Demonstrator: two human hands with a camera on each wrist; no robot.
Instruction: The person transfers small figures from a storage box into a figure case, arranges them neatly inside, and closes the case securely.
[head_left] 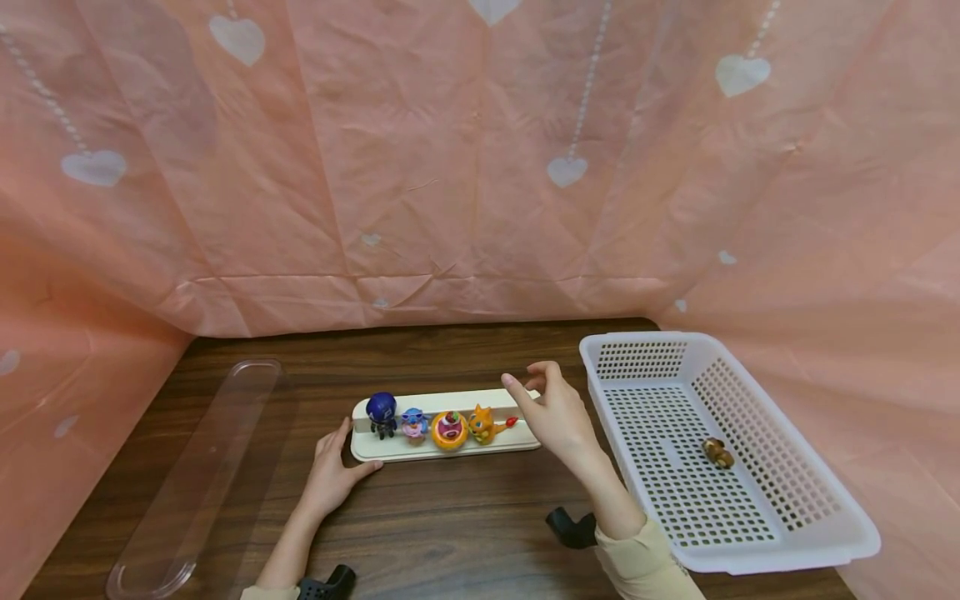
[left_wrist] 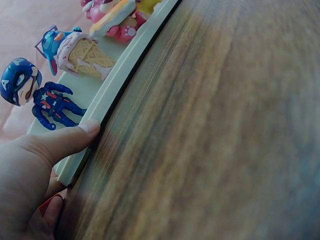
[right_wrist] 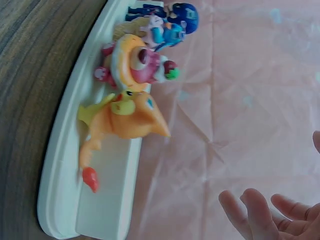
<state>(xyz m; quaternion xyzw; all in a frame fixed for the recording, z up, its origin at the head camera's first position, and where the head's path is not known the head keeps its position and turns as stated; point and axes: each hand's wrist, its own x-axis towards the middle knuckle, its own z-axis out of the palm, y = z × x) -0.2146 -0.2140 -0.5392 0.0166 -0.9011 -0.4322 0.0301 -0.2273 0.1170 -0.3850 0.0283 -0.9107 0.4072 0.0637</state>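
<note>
A cream stepped display base [head_left: 423, 455] lies on the dark wood table, with toy figures standing in a row on it. From the left come a blue-helmeted figure [head_left: 382, 410], a blue character in an ice-cream cone [head_left: 414, 427], a pink bear in an orange ring [head_left: 450, 431] and an orange dragon with a red-tipped tail [head_left: 482, 425]. My left hand [head_left: 330, 477] holds the base's left end, thumb on the front edge [left_wrist: 90, 126]. Over the right end, my right hand [head_left: 558, 417] hovers with loosely bent fingers and nothing in them.
A white perforated plastic basket [head_left: 626, 454] stands on the right, one small brown figure [head_left: 717, 452] lying inside. On the left lies a long clear plastic cover [head_left: 198, 475]. Pink heart-print cloth [head_left: 450, 208] hangs behind the table and at both sides.
</note>
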